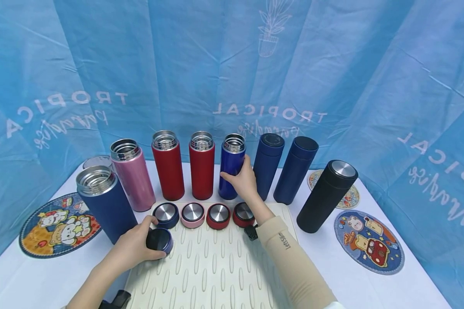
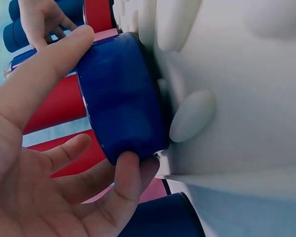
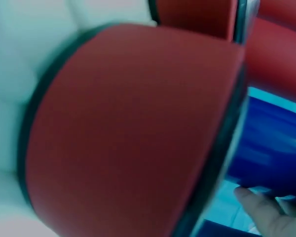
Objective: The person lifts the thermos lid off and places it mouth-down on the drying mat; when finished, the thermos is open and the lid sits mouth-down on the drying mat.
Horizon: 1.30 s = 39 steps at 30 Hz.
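On the left part of the cream mat [image 1: 212, 274], my left hand [image 1: 131, 245] pinches a glossy blue lid [image 1: 163, 241] with a black top. In the left wrist view the thumb and fingertips lie on opposite sides of this lid [image 2: 123, 98], which sits low at the mat. My right hand [image 1: 243, 182] grips a glossy blue thermos bottle [image 1: 231, 164], upright and uncapped, behind the mat. Along the mat's back edge are a navy lid [image 1: 166, 215], a pink lid [image 1: 193, 215] and two red lids [image 1: 218, 216]. One red lid [image 3: 128, 133] fills much of the right wrist view.
Left of the blue bottle stand uncapped bottles: two red ones [image 1: 202, 174], a pink one [image 1: 134, 182] and a wide navy one [image 1: 110, 210]. To its right are two capped navy bottles [image 1: 268, 167] and a capped black bottle [image 1: 325, 197]. Round cartoon coasters [image 1: 369, 242] lie at both sides.
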Tool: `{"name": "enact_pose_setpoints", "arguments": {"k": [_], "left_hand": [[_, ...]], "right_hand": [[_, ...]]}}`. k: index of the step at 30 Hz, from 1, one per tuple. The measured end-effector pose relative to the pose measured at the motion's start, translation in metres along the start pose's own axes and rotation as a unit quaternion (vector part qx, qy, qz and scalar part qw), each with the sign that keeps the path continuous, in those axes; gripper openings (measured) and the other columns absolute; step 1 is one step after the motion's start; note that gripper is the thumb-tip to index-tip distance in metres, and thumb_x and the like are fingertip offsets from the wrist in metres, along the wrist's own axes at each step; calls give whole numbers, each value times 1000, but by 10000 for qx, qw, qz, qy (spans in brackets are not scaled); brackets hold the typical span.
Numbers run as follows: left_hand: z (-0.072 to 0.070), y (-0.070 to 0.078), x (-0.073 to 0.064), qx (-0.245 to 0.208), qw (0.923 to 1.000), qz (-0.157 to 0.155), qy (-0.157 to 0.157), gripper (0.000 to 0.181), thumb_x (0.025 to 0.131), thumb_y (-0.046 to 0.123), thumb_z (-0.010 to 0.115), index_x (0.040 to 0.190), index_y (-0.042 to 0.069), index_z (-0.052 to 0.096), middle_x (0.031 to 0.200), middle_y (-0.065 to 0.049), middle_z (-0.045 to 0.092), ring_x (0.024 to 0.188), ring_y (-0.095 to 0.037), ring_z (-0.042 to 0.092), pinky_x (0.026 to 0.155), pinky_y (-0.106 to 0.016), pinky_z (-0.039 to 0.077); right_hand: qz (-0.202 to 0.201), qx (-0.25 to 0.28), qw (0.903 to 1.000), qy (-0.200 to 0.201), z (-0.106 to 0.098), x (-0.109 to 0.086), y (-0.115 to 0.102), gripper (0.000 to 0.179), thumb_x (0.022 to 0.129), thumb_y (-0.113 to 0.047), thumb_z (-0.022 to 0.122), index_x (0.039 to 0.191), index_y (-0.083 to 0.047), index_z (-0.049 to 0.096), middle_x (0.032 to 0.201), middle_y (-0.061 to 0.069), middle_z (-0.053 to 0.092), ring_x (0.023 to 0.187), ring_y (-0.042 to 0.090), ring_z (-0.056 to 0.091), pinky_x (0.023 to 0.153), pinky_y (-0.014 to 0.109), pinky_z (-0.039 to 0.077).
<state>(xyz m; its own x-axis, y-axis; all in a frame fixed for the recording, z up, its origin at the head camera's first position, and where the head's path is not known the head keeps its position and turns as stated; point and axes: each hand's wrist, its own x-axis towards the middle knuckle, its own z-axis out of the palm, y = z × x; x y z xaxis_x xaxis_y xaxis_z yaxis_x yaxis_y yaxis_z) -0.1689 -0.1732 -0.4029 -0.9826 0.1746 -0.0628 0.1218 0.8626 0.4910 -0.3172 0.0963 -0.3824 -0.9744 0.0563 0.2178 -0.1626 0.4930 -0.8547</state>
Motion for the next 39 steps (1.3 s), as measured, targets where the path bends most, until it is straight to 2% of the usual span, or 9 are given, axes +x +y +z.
{"name": "enact_pose_setpoints", "arguments": {"k": [10, 14, 19, 23, 25, 27, 30, 35, 39], "left_hand": [[0, -1, 0, -24, 10000, -32, -90, 84, 57, 39, 86, 117, 3, 40, 98, -21, 61, 89, -31, 59, 75, -52, 48], [0, -1, 1, -1, 9999, -47, -119, 85, 57, 40, 86, 118, 3, 40, 100, -22, 61, 90, -32, 59, 77, -54, 48], [0, 0, 1, 3, 9999, -66, -148, 86, 57, 40, 85, 119, 2, 40, 102, -23, 60, 92, -33, 59, 77, -55, 48], [-1, 1, 1, 8, 9998, -74, -157, 86, 57, 40, 85, 119, 3, 40, 102, -23, 60, 91, -33, 59, 77, -54, 48], [-1, 1, 1, 3, 9998, -81, -160, 85, 57, 40, 85, 119, 2, 40, 102, -24, 60, 91, -33, 59, 77, -54, 48], [-1, 1, 0, 3, 9998, -96, -174, 86, 57, 40, 85, 119, 2, 40, 102, -24, 60, 91, -33, 59, 78, -54, 48], [0, 1, 0, 7, 9998, -83, -187, 86, 58, 40, 85, 119, 2, 40, 102, -24, 60, 91, -33, 59, 78, -54, 48], [0, 0, 0, 44, 9998, -57, -186, 87, 57, 40, 85, 121, 2, 39, 101, -23, 61, 91, -34, 59, 77, -53, 48], [-1, 0, 0, 39, 9999, -37, -165, 88, 57, 40, 85, 122, 2, 39, 101, -23, 61, 91, -34, 59, 77, -53, 48]], "right_hand": [[319, 96, 9989, -340, -10, -17, -10, 98, 79, -39, 71, 149, -16, 7, 147, 13, 31, 131, 31, 35, 101, 54, 34], [220, 1, 9996, -174, -17, -30, -14, 92, 80, -38, 69, 149, -19, 11, 146, 12, 32, 129, 32, 38, 98, 51, 39], [-736, 414, 9921, 933, -25, -45, -12, 66, 84, -23, 67, 141, -14, 34, 129, 11, 49, 113, 26, 50, 89, 44, 44], [-1748, 676, 9572, 2206, -32, -48, -3, 54, 82, -11, 66, 130, -8, 41, 124, 11, 46, 113, 23, 43, 92, 42, 38], [-1987, 624, 9402, 2694, -35, -46, 4, 57, 81, -9, 67, 130, -5, 37, 128, 13, 39, 117, 23, 37, 96, 44, 34], [-1962, 628, 9342, 2912, -38, -43, 12, 65, 81, -9, 67, 135, -6, 31, 135, 12, 33, 123, 23, 32, 101, 42, 30], [-1711, 765, 9436, 2730, -43, -39, 22, 79, 82, -12, 68, 143, -9, 18, 144, 11, 23, 131, 23, 26, 108, 42, 24], [-1087, 1043, 9716, 1825, -50, -29, 35, 97, 83, -20, 69, 149, -21, -1, 153, 9, 10, 139, 22, 16, 111, 44, 19], [-616, 1078, 9826, 1382, -52, -19, 41, 103, 81, -26, 71, 147, -31, -8, 155, 8, 4, 141, 23, 10, 111, 47, 18]]}}
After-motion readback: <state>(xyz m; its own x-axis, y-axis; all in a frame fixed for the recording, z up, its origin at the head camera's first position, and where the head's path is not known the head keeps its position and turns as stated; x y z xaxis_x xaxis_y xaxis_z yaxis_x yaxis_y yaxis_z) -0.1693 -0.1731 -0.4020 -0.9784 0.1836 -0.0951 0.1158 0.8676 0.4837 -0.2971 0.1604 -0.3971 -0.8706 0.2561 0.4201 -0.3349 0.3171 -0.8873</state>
